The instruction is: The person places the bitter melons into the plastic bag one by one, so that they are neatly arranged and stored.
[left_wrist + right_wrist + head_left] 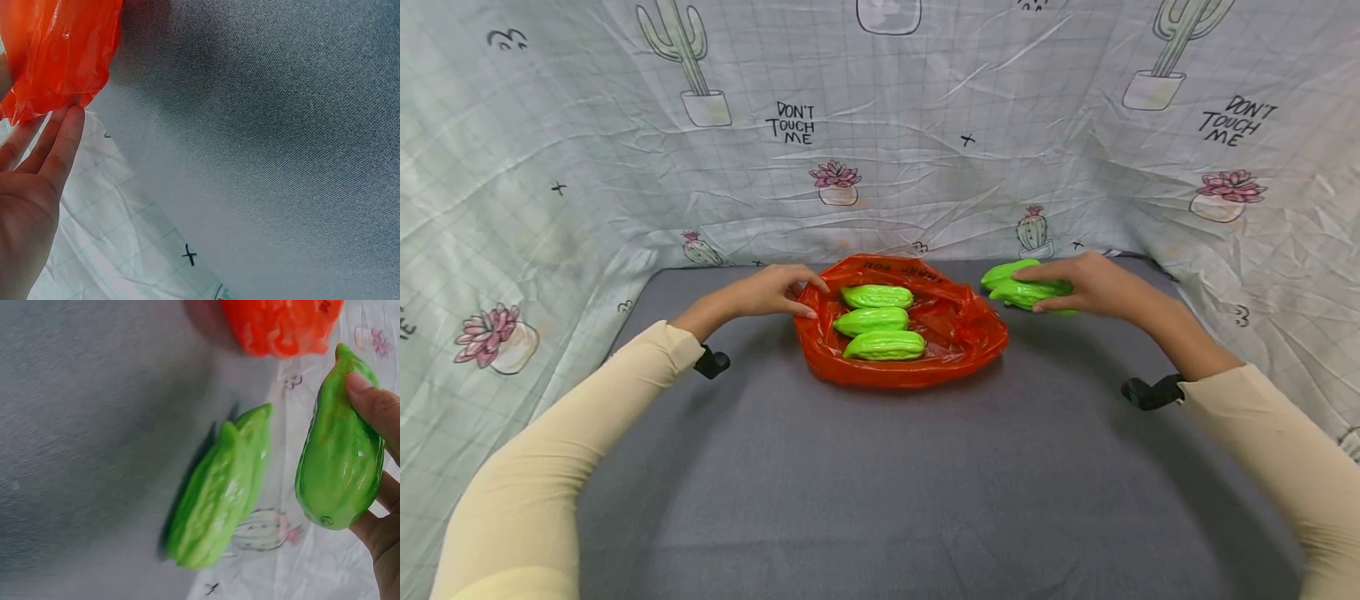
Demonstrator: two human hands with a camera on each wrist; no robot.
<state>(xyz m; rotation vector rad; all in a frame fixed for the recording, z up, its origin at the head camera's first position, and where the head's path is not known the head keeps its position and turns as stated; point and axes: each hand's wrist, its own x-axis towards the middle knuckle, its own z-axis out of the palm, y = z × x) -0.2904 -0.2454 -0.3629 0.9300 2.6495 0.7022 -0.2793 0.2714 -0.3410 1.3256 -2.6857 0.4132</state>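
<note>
A red plastic bag (910,375) sits on the grey table with its mouth spread open. Inside it, three shiny green bitter melons (871,321) lie in a row on the left side. My left hand (775,292) grips the bag's left rim between thumb and fingers; the left wrist view shows fingertips (74,119) against the red plastic. To the right of the bag, my right hand (1086,287) holds a bitter melon (340,456), thumb on one side and fingers behind. More bitter melons (212,500) lie side by side on the table below it.
The grey table (880,483) stretches toward me in front of the bag. A pale cloth (910,108) printed with cacti hangs behind and along both sides. Black straps with small cameras (1150,393) sit on both wrists.
</note>
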